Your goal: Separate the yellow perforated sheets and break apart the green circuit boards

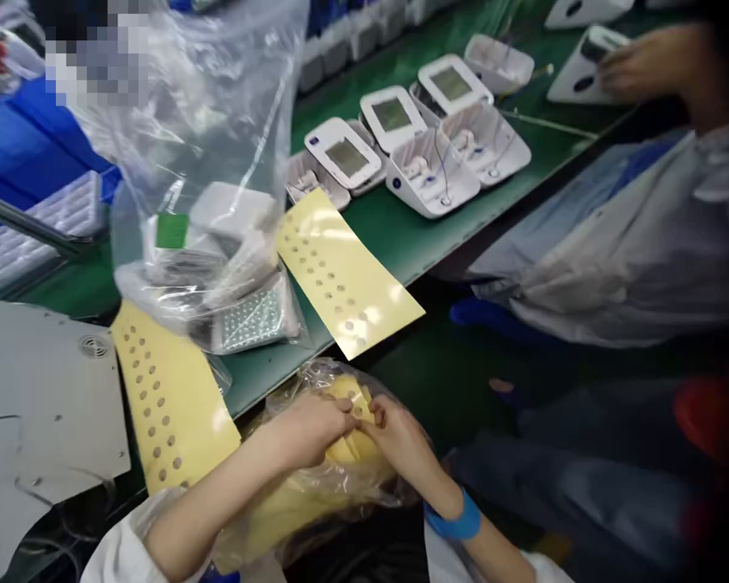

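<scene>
A yellow sheet with grey round dots [355, 395] sticks up from a clear plastic bag [316, 372] at the table's front edge. My left hand [313, 425] is closed on the sheet's left side. My right hand [398, 437], below a blue wristband, pinches at its right side, the fingertips of both hands nearly meeting. More yellow paper [292, 510] shows through the bag under my forearms. Just beyond my hands, a larger yellow dotted sheet [346, 279] overhangs the table edge. Another dotted sheet [176, 397] lies left of my left forearm.
A big clear bag [206, 162] of white parts stands on the green table [267, 376]. White device housings with screens [392, 117] and open shells [434, 174] line the table behind. At right, a co-worker's hand [650, 65] touches another housing. A grey metal box [42, 405] stands left.
</scene>
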`<state>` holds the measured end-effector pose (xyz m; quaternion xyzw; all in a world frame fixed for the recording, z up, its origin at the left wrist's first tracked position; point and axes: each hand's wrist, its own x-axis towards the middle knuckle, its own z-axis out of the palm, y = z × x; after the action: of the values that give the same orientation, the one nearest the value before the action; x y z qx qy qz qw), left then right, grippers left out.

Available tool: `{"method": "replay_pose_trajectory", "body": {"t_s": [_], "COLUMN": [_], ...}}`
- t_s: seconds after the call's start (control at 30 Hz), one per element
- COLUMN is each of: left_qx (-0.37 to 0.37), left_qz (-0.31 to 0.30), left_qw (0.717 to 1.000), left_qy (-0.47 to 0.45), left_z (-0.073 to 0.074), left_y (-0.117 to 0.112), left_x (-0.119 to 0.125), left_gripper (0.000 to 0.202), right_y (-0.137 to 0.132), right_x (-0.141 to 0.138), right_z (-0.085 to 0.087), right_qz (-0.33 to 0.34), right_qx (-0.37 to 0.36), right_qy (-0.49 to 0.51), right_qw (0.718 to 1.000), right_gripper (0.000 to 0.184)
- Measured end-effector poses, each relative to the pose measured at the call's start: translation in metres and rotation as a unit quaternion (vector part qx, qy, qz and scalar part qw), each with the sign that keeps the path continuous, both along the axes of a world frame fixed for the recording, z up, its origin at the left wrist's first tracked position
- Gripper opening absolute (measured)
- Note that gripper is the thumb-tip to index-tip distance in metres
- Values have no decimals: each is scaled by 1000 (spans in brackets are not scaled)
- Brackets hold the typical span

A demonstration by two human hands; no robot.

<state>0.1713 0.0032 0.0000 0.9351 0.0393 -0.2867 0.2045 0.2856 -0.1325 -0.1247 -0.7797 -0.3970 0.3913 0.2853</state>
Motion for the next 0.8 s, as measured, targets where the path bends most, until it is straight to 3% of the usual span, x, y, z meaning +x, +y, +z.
{"method": "replay_pose_trajectory", "body": {"t_s": [0.17, 0.33, 0.47, 0.6, 0.73, 0.8], "left_qx": [-8, -31, -42, -72, -77, -65], "left_qz": [-11, 10, 11, 11, 20, 21], "left_qw": [1000, 999, 998, 997, 995, 995], "left_qy": [0, 22, 43, 30, 67, 75], "left_z": [-1, -1, -4, -9, -11, -10], "left_y": [3, 6, 7, 8, 9, 10], "left_x": [-2, 0, 1, 2, 3, 3], "left_gripper": [25, 24, 29, 45, 36, 30], "right_y": [-5, -5, -3, -2, -2, -2], "right_x": [7, 13, 4, -9, 1, 9], "right_z": [-3, 6, 19, 27, 27, 23], "right_qz": [-43, -51, -6, 59, 121, 86], "right_qx": [14, 25, 58, 63, 39, 39], "right_qy": [36, 105, 191, 316, 400, 375], "right_qw": [998, 993, 980, 945, 908, 922], "right_gripper": [34, 41, 36, 23, 33, 35]}}
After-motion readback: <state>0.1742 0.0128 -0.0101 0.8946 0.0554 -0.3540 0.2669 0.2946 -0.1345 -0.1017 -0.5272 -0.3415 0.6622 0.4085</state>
